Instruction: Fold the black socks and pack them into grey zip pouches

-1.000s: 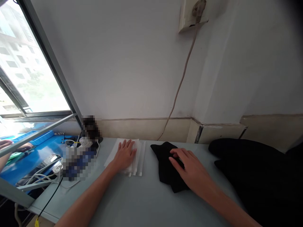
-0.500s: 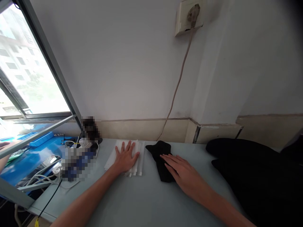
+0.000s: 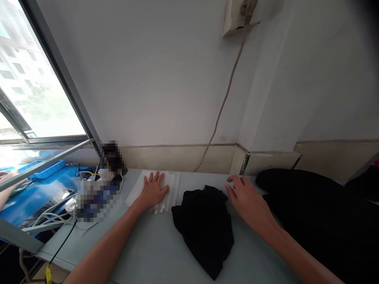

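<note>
My left hand (image 3: 153, 189) lies flat, fingers spread, on a small stack of white sheets (image 3: 172, 185) at the back of the pale grey table (image 3: 154, 252). A loose piece of black cloth (image 3: 204, 227) lies crumpled and spread out in the middle of the table, its near corner pointing toward me. My right hand (image 3: 247, 199) rests open on the table just right of that cloth, fingers stretched toward the wall, holding nothing. The hand sits between the small cloth and a larger black heap.
A big pile of black fabric (image 3: 319, 221) fills the right side. At the left are a blurred-out object (image 3: 96, 199), white cables (image 3: 53, 217) and a blue surface (image 3: 32, 193) behind a window frame. Another person's hand (image 3: 8, 179) shows at far left. A wall cord (image 3: 225, 98) hangs from a socket.
The black cloth, folded small under my right hand before, now lies opened out and larger. My right hand has come off it and moved right. My left hand stayed on the white sheets.
</note>
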{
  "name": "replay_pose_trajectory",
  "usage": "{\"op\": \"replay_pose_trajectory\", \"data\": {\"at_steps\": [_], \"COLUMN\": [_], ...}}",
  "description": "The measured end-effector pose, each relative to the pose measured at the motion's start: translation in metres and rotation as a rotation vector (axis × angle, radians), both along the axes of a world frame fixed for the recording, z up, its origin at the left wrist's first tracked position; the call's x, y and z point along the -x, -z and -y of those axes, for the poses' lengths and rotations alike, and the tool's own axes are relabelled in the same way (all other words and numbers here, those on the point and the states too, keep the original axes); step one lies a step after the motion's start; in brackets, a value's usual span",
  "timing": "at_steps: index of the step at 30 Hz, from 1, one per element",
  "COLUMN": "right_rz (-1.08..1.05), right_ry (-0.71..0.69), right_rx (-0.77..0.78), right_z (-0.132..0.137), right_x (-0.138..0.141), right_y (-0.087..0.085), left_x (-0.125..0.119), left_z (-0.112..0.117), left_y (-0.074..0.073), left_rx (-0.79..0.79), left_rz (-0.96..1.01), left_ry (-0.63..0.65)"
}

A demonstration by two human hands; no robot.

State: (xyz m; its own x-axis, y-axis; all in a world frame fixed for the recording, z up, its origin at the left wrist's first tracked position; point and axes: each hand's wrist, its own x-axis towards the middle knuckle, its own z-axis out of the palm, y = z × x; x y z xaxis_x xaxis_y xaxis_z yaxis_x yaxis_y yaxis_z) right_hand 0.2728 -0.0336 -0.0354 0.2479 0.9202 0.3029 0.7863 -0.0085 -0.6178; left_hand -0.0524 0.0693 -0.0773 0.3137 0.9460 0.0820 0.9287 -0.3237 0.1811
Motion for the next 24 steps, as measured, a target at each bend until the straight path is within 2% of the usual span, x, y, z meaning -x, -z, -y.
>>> {"op": "replay_pose_trajectory", "data": {"at_steps": [2,5,7,10,12,16,19,22,24], "right_rz": [0.017,-0.062,0.011,0.176,0.203,0.214,0.239,0.264,0.208], "right_ry": [-0.113,-0.417,-0.533,-0.6,-0.648,-0.688,-0.712,-0.764,-0.781], "right_rx": [0.027,0.158,0.157,0.117,0.095,0.025,0.051,0.053,0.065], "right_z": [0.006,0.019,0.025,0.029,0.03,0.034,0.037,0.037,0.035], "right_x": [0.006,0.023,0.034,0.042,0.044,0.048,0.05,0.048,0.044], "right_y": [-0.003,-0.008,-0.005,0.006,0.011,0.007,0.004,0.006,0.002], "left_x": [-0.002,-0.004,-0.005,-0.009,-0.016,-0.03,-0.034,-0.033,-0.031], "left_z": [0.0,0.001,0.004,0.014,0.024,0.042,0.046,0.042,0.038], "left_y": [0.001,0.0,-0.005,-0.019,-0.029,-0.039,-0.036,-0.031,-0.03], "left_rx": [-0.018,-0.035,-0.056,-0.103,-0.09,-0.005,0.005,-0.012,-0.037], "left_rz": [0.013,0.032,0.07,0.186,0.287,0.382,0.37,0.342,0.314], "left_ry": [0.011,0.053,0.107,0.232,0.339,0.507,0.538,0.519,0.494]}}
